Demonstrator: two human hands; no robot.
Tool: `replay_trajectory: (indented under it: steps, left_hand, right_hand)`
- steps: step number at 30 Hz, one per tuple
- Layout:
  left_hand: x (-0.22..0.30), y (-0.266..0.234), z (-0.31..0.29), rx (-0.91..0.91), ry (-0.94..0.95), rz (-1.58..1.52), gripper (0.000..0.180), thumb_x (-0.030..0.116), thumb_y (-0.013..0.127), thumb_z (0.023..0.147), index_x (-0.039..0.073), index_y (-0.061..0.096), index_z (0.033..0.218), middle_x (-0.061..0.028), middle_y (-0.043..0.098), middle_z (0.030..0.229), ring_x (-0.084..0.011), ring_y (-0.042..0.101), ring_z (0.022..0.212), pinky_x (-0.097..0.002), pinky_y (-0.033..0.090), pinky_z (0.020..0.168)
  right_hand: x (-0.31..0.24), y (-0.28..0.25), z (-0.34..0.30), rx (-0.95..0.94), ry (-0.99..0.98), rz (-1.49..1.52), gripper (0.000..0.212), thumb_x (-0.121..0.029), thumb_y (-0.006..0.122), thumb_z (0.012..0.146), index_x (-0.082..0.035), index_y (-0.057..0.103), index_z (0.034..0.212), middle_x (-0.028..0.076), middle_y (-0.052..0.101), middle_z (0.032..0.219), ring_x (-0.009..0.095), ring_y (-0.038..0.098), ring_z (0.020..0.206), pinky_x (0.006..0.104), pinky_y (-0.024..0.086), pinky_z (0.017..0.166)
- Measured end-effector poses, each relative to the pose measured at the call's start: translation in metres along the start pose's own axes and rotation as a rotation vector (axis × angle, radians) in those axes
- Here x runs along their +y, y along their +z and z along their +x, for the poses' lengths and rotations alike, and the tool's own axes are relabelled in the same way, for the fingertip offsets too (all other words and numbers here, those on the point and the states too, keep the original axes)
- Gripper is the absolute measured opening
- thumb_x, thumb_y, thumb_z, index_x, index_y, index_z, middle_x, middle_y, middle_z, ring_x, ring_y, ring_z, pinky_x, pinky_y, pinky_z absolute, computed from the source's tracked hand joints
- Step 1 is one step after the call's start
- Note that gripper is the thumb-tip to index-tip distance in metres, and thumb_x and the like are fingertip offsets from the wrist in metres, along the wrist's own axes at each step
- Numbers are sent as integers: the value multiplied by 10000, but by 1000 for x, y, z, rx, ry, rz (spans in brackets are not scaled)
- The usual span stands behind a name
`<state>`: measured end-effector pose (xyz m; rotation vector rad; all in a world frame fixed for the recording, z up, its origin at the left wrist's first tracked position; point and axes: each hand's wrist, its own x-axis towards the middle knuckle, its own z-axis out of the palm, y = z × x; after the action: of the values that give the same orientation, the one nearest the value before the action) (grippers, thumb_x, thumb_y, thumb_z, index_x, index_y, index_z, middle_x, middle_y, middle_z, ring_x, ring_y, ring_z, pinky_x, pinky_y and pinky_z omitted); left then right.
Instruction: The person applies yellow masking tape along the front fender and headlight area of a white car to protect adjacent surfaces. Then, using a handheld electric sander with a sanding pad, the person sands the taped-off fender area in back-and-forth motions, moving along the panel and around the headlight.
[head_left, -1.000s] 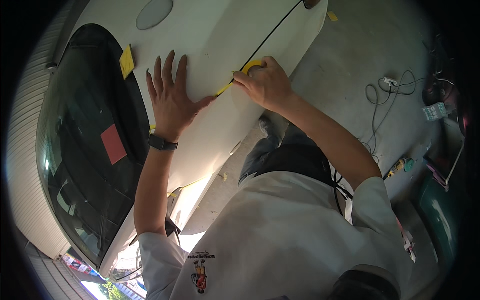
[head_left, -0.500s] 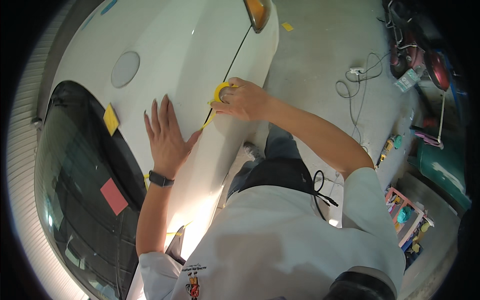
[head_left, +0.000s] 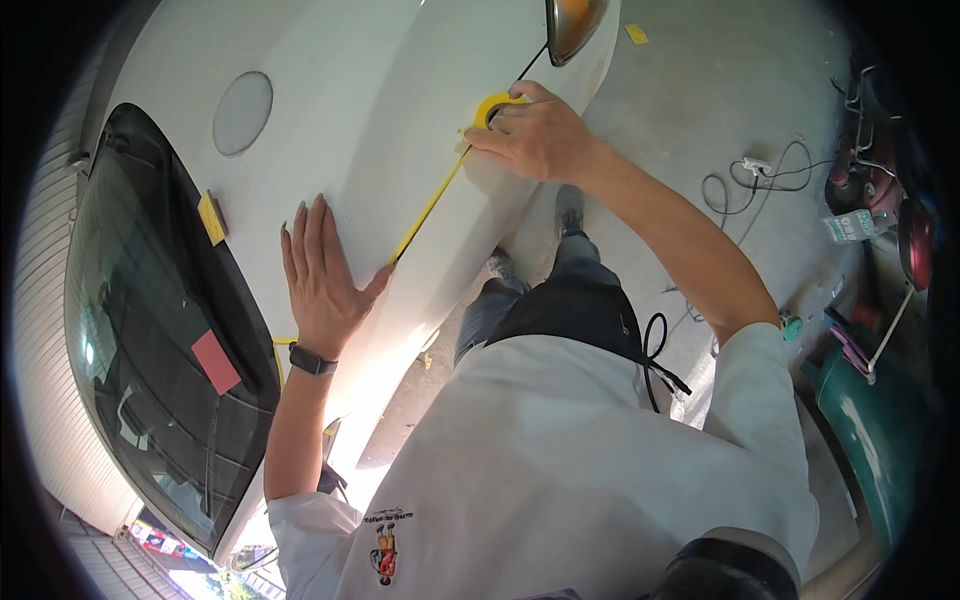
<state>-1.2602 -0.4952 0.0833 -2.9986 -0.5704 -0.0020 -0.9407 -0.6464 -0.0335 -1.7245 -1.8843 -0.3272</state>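
Observation:
My right hand [head_left: 543, 133] grips a roll of yellow masking tape [head_left: 484, 108] over the seam between the bonnet and fender of a white car. From the roll a strip of tape [head_left: 432, 210] runs back along that seam to my left thumb. My left hand [head_left: 325, 290] lies flat on the white bonnet [head_left: 350, 120], fingers stretched out, its thumb at the strip's near end. A yellow block [head_left: 213, 218] rests on the bonnet by the windscreen, left of my left hand. A round grey sanded patch [head_left: 243, 113] marks the bonnet farther up.
The dark windscreen [head_left: 150, 330] with a pink paper [head_left: 215, 362] fills the left side. Past the seam is the orange-lensed headlight [head_left: 575, 28]. On the floor at right lie a cable with a white socket strip [head_left: 756, 166] and a yellow paper [head_left: 636, 34]. A green panel [head_left: 870, 430] stands at lower right.
My right hand has carried the tape roll forward along the seam toward the headlight, and the pulled-out strip is much longer. My left hand stays flat on the bonnet.

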Motion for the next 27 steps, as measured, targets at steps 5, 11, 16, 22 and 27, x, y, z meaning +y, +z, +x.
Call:
replay_trajectory:
  steps: [5, 11, 16, 22, 27]
  left_hand:
    - [17, 4, 21, 70, -28, 12, 1045, 600, 761, 874, -61, 369, 1583, -201, 383, 1646, -387, 347, 1548, -587, 275, 1271]
    - [51, 16, 87, 40, -20, -41, 1011, 543, 760, 893, -64, 352, 1591, -211, 371, 1651, -413, 318, 1553, -604, 245, 1272]
    - [58, 15, 108, 38, -11, -37, 992, 548, 757, 895, -61, 384, 1582, -198, 372, 1654, -395, 317, 1559, -587, 240, 1281]
    - [63, 22, 121, 29, -19, -23, 1003, 594, 727, 913, -68, 376, 1581, -209, 375, 1643, -433, 300, 1555, -624, 245, 1265]
    - [80, 29, 160, 9, -44, -22, 1021, 597, 731, 911, -61, 349, 1591, -208, 355, 1651, -433, 271, 1567, -630, 226, 1266]
  right_hand:
    - [1, -2, 4, -50, -4, 65, 177, -332, 688, 993, -240, 724, 1140, -13, 690, 697, 168, 700, 685, 390, 495, 1037]
    - [13, -7, 4, -173, -103, 78, 214, -295, 603, 1029, -197, 659, 1211, 0, 689, 684, 206, 723, 697, 387, 483, 1041]
    - [96, -21, 1, 18, -210, -43, 232, -303, 646, 1014, -225, 694, 1227, -50, 686, 779, 128, 703, 802, 410, 483, 1001]
    - [169, -25, -9, -86, -50, 21, 151, -326, 653, 1022, -223, 694, 1125, 5, 695, 716, 178, 705, 718, 416, 459, 1034]
    - [166, -22, 1, -188, 50, 108, 128, -300, 642, 1028, -218, 741, 1021, 38, 610, 577, 213, 632, 586, 397, 432, 1088]
